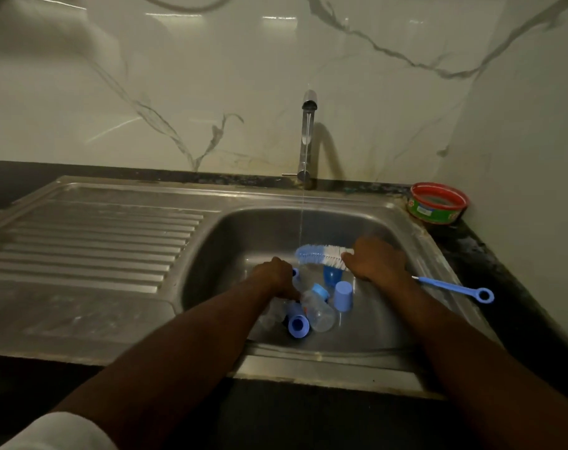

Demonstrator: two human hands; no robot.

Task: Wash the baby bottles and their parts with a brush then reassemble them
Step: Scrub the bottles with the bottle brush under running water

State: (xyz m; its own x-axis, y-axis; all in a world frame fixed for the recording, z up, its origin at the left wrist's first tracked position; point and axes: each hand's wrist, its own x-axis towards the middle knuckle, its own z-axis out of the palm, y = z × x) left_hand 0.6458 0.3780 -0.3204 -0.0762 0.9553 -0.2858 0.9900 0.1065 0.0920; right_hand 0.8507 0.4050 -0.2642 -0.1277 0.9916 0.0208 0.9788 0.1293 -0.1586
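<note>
The right hand (pixel 375 259) is curled around the bottle brush (pixel 321 254), bristles pointing toward the left hand (pixel 274 276), handle trailing behind the wrist. The left hand grips a clear bottle (pixel 300 280) under the thin tap stream. Just below both hands in the sink (pixel 389 319) lie another bottle (pixel 320 310), 2 blue caps and a collar. A red tub (pixel 438 203) sits on the desk beyond the right hand.

A single head-worn wide-angle camera looks forward and steeply down from above the counter's front edge. The steel sink (pixel 367 222) fills the middle close below, the tap (pixel 307 138) and marble wall stand opposite, and both forearms enter from the bottom edge.
</note>
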